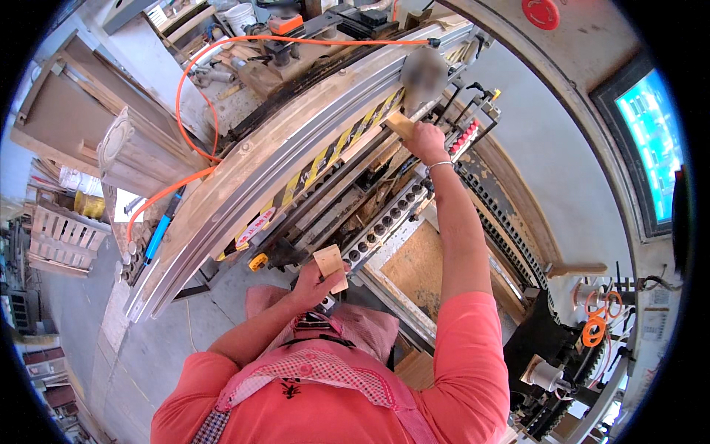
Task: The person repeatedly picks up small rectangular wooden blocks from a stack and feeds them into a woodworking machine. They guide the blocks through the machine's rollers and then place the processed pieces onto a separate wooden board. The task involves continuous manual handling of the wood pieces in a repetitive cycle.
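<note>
Close to my body, my left hand is closed round a small light wooden block. A metal part of the machine lies just beneath that hand. My right arm is stretched far ahead over the machine, and my right hand grips another flat wooden block by its near end. This block is held just below the yellow-and-black striped strip on the machine's beam. A row of round black rollers or cups runs along a light rail between my hands.
A long metal-and-wood beam crosses in front of me, with an orange hose over it. To the right are a lit screen, a red stop button and a black cable chain. A slatted wooden crate stands left.
</note>
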The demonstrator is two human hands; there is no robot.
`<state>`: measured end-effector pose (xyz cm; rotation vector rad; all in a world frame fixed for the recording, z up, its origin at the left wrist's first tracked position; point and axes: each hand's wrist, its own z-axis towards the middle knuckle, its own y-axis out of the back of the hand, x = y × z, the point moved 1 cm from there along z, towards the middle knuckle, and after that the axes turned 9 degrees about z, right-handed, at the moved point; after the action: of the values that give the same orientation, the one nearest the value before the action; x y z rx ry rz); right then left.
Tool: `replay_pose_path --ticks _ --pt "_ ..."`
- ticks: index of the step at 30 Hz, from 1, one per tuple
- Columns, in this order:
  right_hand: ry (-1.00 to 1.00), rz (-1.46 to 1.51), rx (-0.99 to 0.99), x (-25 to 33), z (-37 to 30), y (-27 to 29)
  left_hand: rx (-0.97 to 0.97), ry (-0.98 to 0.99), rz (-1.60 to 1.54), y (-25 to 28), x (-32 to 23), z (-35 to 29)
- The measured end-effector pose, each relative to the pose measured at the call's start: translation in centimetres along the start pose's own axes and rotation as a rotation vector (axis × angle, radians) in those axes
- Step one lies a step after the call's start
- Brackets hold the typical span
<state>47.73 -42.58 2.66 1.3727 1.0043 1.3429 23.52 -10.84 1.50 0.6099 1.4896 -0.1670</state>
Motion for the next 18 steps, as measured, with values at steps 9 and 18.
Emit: replay_pose_path --ticks 9,18 --pt "-0.004 -0.012 0.017 0.3 -0.3 0.4 -0.011 0.009 -0.037 -0.1 0.6 -0.1" --pt "-0.033 -0.01 0.058 0.0 0.1 0.1 0.014 0.017 -0.063 -0.2 1.0 0.1"
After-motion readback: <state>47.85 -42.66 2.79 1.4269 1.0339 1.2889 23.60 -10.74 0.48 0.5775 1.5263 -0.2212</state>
